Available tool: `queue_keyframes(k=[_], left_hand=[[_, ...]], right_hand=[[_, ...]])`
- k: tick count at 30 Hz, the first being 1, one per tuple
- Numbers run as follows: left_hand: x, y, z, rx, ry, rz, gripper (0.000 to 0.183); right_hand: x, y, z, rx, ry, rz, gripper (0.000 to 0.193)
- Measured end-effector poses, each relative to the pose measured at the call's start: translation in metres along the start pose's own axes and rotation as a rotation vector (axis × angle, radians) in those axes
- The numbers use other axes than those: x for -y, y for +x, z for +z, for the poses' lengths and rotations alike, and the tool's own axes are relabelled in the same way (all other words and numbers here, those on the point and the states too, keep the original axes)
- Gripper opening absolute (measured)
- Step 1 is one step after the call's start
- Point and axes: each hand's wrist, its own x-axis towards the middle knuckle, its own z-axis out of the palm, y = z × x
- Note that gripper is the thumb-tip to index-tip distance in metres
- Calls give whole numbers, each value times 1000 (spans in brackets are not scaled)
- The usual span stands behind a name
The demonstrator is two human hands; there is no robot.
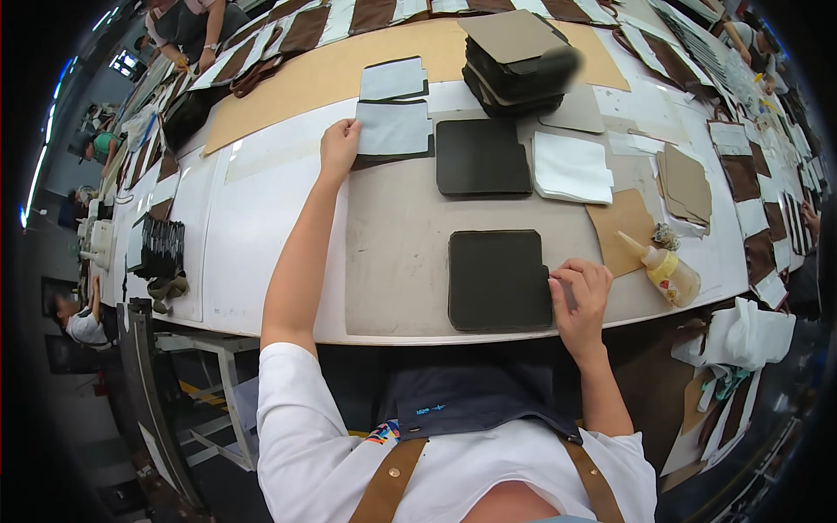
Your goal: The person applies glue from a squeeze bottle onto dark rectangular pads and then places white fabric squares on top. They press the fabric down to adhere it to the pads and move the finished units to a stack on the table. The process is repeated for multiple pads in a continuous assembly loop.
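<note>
And here's the dark panel [495,281], flat near the table's front edge, just left of the right hand [581,296]! That hand is partly curled, fingertips at the small tab on the panel's right side; whether they pinch it or merely touch it, I can't tell. Up and away to the left, the left hand [340,148] has thumb and fingers closed on the near-left edge of a pale blue-grey panel [392,128], its dark border peeking out along the bottom. Just beyond that hand lies a second pale panel [391,78]. Right of the left hand, another dark panel [482,157], then white sheets [571,167], all over the grey mat [392,270]. Farther from both hands rises a dark stack [497,83] topped with brown board [510,37]. To the right hand's right, a yellow-capped bottle [673,277] leans over, with a tan piece [621,231] just beyond the fingers and brown cards [684,187] farther out!
</note>
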Motion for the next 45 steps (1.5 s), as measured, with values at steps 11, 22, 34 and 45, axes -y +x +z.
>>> queue_keyframes(k=[11, 22, 34, 45], left_hand=[[-22, -45, -36, -113, 361, 164, 49], [-106, -198, -44, 331, 171, 523, 29], [-129, -217, 0, 427, 129, 719, 27], [-182, -235, 63, 553, 47, 1039, 40]], right_hand=[[-40, -4, -60, -357, -188, 215, 23], [-123, -51, -136, -236, 258, 840, 61], [-83, -21, -125, -591, 748, 504, 59], [-69, -19, -117, -517, 513, 526, 59]])
